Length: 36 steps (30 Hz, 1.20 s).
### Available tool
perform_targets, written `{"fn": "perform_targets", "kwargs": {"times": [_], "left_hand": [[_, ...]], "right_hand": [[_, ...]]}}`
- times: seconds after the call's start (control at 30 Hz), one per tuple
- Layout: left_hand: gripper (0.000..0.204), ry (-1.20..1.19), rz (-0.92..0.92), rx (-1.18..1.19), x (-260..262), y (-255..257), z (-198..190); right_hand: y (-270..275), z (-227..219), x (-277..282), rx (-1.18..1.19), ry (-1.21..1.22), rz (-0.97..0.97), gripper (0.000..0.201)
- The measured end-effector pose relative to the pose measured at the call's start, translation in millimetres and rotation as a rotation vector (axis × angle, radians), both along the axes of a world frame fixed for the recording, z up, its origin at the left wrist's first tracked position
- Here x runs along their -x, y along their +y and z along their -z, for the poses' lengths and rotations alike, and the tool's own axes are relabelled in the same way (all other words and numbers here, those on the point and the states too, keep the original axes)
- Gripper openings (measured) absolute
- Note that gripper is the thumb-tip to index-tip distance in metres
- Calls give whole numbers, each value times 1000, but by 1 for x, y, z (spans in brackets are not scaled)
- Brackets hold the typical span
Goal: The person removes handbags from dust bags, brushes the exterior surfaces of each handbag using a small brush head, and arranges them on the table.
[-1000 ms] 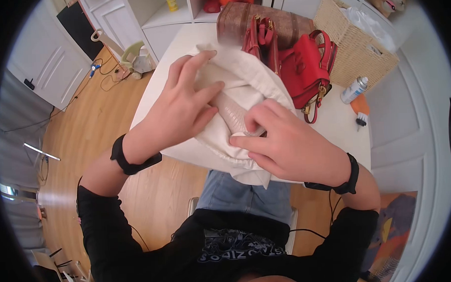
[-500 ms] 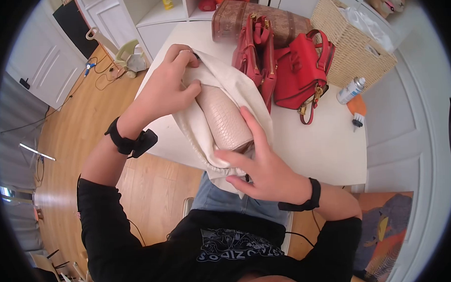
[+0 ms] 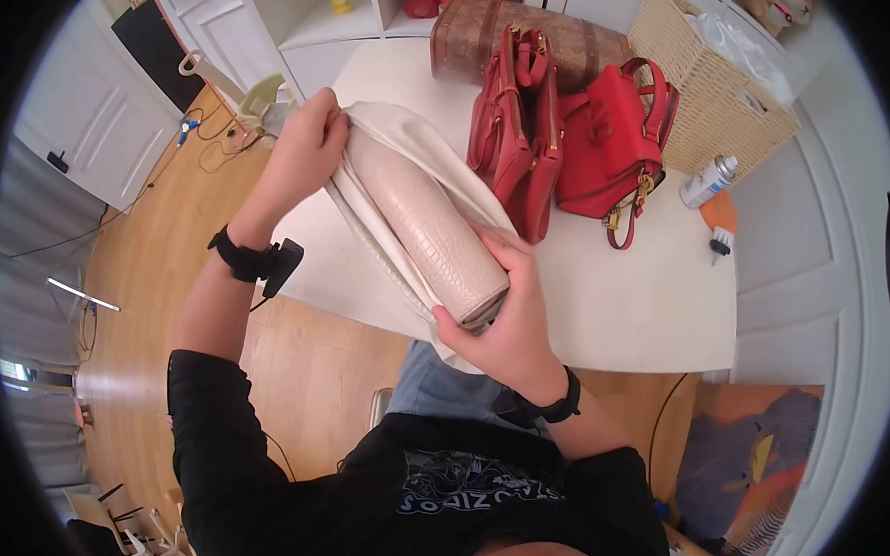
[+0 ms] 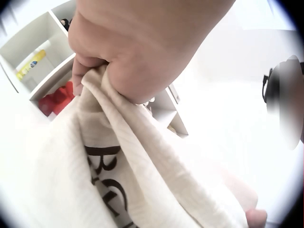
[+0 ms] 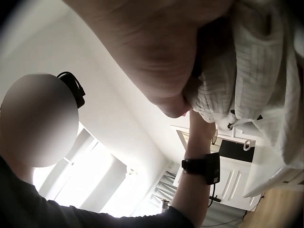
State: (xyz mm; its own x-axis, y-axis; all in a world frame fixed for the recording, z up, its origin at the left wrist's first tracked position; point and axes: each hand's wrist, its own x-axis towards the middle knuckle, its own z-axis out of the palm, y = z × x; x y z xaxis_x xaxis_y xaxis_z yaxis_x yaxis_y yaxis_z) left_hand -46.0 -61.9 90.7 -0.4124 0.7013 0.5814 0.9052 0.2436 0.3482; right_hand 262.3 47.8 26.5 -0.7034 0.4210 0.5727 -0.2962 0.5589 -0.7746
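Observation:
A pale pink handbag [image 3: 419,225] with a crocodile-skin pattern lies lengthwise in the opening of a white cloth dust bag [image 3: 396,125]. My left hand [image 3: 308,146] pinches the dust bag's edge at the far left end, its fingers curled into the fabric. In the left wrist view that hand [image 4: 137,52] grips gathered cloth [image 4: 128,123], with dark printed letters [image 4: 107,164] below. My right hand [image 3: 510,325] holds the near end of the handbag, thumb on one side and fingers on the other. The handbag's far end is covered by cloth.
On the white table [image 3: 642,301], two red handbags [image 3: 513,129] [image 3: 612,145] stand beyond the dust bag. Behind them are a brown patterned case [image 3: 525,45] and a woven basket [image 3: 708,83]. A spray can [image 3: 708,183] and a small brush [image 3: 721,237] lie at the right.
The cloth has drawn back, showing much more of the pink handbag. My left hand has moved left, pulling the dust bag's edge; my right hand has come round the handbag's near end.

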Motion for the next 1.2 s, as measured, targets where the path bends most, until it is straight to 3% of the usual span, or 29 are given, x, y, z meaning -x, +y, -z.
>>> {"fn": "perform_targets", "kwargs": {"times": [0.07,0.1,0.17,0.2,0.27,0.4,0.47,0.5,0.6,0.67,0.7,0.77,0.8,0.9,1.03,1.07,1.13,1.2], "left_hand": [[14,-380,-34,93,20,-7,6],[14,-379,-37,86,30,-9,16],[9,-829,79,118,50,-8,50],[9,-828,77,109,50,-6,79],[9,-446,51,11,29,-9,131],[24,-244,-15,91,-2,-22,116],[37,-179,8,-30,1,-32,131],[37,-181,11,-33,-1,-35,133],[40,-210,99,-130,-11,-46,134],[35,-790,89,9,-19,-55,124],[35,-792,84,-1,-22,-58,118],[34,-937,58,64,-28,-61,107],[34,-938,57,60,-27,-62,108],[32,-981,76,-77,-21,-67,115],[33,-805,75,-147,-19,-74,121],[34,-719,114,-148,-24,-76,121],[35,-811,54,-147,-35,-81,116],[37,-617,33,-163,-39,-84,112]], "right_hand": [[6,-9,-1,-208,-2,37,86],[9,-8,-1,-214,0,33,86],[15,0,3,-180,36,-30,83],[14,2,3,-188,38,-36,83],[8,7,-6,72,-46,-27,80],[15,-21,-25,24,-167,25,81],[27,-59,-30,-186,-557,-93,84],[29,-79,-28,-188,-560,-89,84],[36,-113,-12,-382,-586,-233,88],[35,-116,8,-525,-489,-326,85],[36,-120,22,-533,-491,-333,85],[39,-128,51,-761,-814,-521,75],[41,-124,61,-765,-814,-522,75],[32,-113,80,-677,-709,-537,59],[33,-131,87,-509,-778,-542,54],[43,-136,89,-354,-653,-534,51],[58,-153,92,-114,-432,-499,46],[62,-173,95,59,-198,-379,49]]}}
